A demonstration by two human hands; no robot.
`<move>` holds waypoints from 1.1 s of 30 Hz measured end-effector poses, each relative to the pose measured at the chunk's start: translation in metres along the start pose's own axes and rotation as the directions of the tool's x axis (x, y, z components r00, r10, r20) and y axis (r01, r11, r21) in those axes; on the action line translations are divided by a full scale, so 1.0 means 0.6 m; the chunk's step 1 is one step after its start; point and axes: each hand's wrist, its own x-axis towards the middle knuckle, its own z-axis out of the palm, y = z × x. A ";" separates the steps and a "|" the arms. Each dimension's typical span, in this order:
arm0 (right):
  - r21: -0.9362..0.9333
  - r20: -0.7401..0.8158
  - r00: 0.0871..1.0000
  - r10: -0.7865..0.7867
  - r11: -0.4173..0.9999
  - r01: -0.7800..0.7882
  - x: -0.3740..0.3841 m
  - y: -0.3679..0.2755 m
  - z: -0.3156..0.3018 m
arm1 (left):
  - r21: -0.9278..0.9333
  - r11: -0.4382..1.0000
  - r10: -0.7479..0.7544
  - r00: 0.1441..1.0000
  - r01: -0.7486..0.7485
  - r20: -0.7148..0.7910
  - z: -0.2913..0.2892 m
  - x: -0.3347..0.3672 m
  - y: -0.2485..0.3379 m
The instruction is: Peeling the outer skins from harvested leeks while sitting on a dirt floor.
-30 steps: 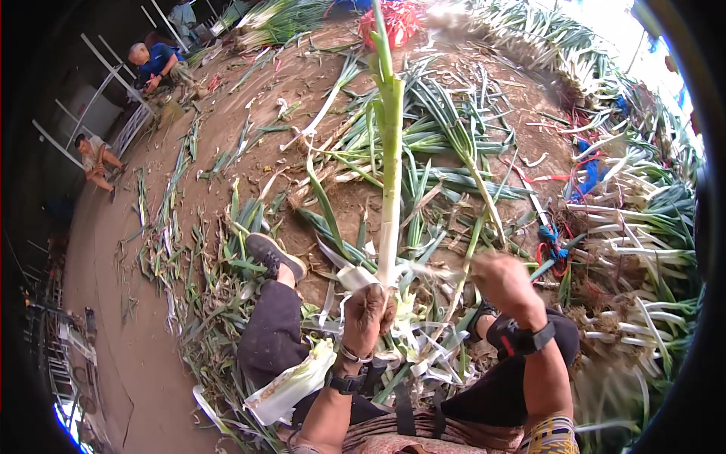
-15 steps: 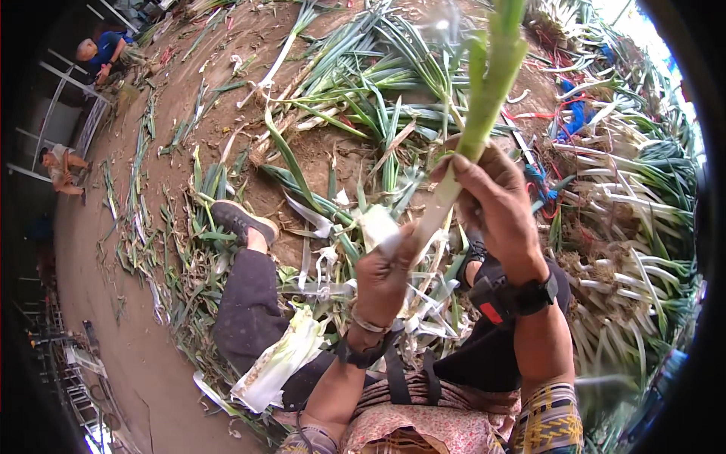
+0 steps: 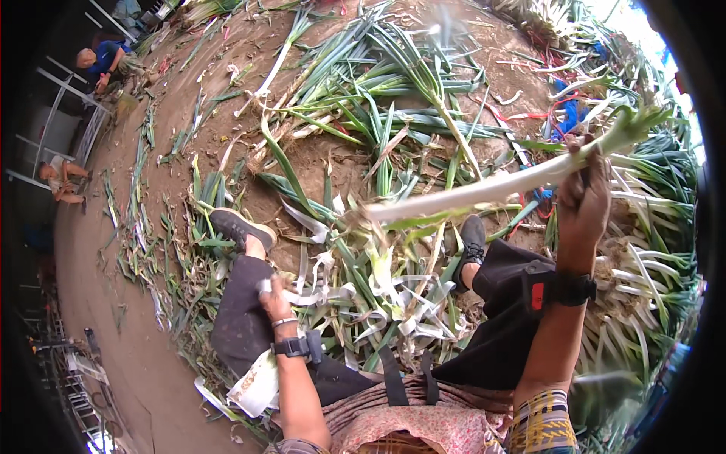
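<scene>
Since the earlier frame, our right hand [image 3: 584, 193] has swung the leek [image 3: 469, 196] out to the right, while our left hand [image 3: 277, 303] has dropped to the left trouser leg [image 3: 240, 310]. Our right hand is wrapped around the leek's pale green upper part; its white shaft reaches leftward, nearly level, above the near peelings [image 3: 382, 287]. Our left hand is loosely curled; we cannot tell whether it holds the whitish bit [image 3: 265, 286] at its fingertips. We judge the leek light, firm along the shaft but easily bruised, perhaps slick, and best gripped where white turns green. Farther out, loose leeks [image 3: 454, 129] lie ahead, stacked leeks [image 3: 646, 280] line the right, and a person in blue [image 3: 108, 59] sits far left.
</scene>
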 end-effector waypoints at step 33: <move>-0.053 -0.357 0.932 -0.065 0.997 0.049 0.018 -0.058 -0.142 | -0.840 0.525 0.181 0.946 0.137 0.267 -0.078 -0.065 0.166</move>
